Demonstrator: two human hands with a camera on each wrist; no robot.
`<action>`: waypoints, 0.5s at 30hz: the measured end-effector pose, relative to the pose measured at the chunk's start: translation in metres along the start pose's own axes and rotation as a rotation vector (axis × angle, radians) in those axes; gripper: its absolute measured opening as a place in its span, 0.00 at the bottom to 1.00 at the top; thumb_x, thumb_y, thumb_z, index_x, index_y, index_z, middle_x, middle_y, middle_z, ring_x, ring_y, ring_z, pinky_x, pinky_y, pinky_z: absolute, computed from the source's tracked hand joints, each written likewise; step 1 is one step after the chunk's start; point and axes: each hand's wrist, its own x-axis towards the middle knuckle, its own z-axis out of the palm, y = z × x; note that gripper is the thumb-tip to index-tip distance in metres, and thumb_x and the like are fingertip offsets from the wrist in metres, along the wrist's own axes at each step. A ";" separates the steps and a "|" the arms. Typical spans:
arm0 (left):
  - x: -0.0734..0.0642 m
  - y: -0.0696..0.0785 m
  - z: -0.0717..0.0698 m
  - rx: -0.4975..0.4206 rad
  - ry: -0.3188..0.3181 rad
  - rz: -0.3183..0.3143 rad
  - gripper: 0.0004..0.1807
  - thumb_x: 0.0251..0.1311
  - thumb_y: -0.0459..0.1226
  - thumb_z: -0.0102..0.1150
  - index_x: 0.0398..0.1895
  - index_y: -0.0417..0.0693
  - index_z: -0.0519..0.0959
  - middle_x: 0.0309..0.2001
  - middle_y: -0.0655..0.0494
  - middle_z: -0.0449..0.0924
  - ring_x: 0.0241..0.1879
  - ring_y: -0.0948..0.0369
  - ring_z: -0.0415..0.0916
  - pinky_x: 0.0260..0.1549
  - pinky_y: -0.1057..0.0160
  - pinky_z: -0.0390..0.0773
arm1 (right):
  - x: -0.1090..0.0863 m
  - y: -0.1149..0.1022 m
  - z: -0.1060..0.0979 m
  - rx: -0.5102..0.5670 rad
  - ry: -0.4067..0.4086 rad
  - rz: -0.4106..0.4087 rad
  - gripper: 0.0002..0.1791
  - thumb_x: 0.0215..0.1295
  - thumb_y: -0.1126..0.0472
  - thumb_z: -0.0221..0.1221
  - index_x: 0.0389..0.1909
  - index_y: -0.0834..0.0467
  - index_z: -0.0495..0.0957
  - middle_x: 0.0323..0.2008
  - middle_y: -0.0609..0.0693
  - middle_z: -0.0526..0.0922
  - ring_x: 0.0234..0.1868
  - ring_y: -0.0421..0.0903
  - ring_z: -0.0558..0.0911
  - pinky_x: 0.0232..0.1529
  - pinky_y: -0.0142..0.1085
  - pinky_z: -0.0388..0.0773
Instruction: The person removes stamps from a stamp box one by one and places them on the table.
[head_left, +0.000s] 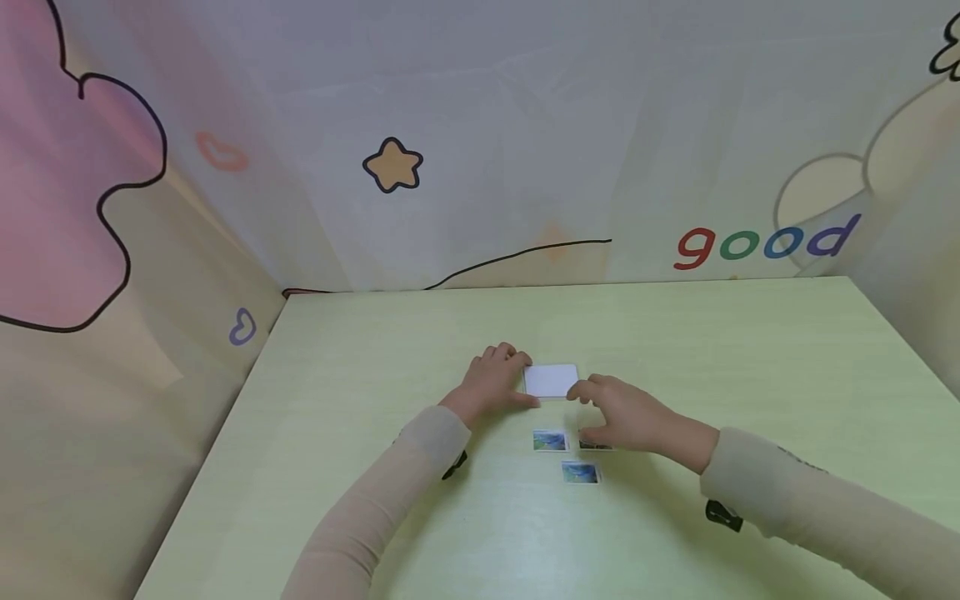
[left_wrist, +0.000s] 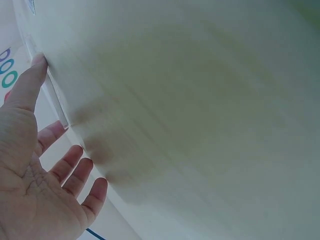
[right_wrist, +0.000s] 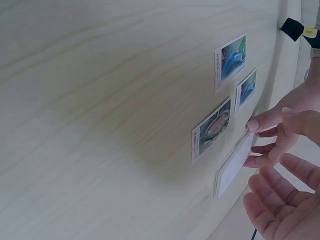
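Observation:
A thin stack of white cards lies flat on the table, its top face blank. My left hand holds it at the left end, thumb on the near edge and index finger at the far corner. The left wrist view shows that thumb against the stack's thin side. My right hand hovers by the stack's right end, fingers loosely bent; in the right wrist view its fingers look apart from the stack. Under it, one small picture card is partly hidden in the head view.
Two more picture cards with blue-green prints, one left and one nearer, lie on the pale wood-grain table. Behind the table's far edge hangs a printed cloth backdrop with a star and the word "good".

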 end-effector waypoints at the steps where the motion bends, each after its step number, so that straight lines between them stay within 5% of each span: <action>1: 0.000 -0.001 0.000 0.001 -0.002 -0.001 0.36 0.51 0.58 0.65 0.61 0.54 0.70 0.61 0.51 0.66 0.58 0.53 0.63 0.56 0.52 0.66 | 0.000 0.000 0.000 -0.004 0.004 0.010 0.22 0.54 0.61 0.66 0.50 0.63 0.75 0.43 0.57 0.78 0.43 0.54 0.78 0.44 0.47 0.77; 15: 0.004 -0.005 0.004 0.031 -0.008 0.009 0.37 0.51 0.60 0.64 0.62 0.56 0.69 0.61 0.53 0.65 0.59 0.54 0.63 0.56 0.52 0.67 | 0.009 0.015 0.003 -0.122 0.182 -0.019 0.33 0.48 0.59 0.71 0.56 0.62 0.72 0.58 0.64 0.72 0.56 0.63 0.72 0.54 0.57 0.70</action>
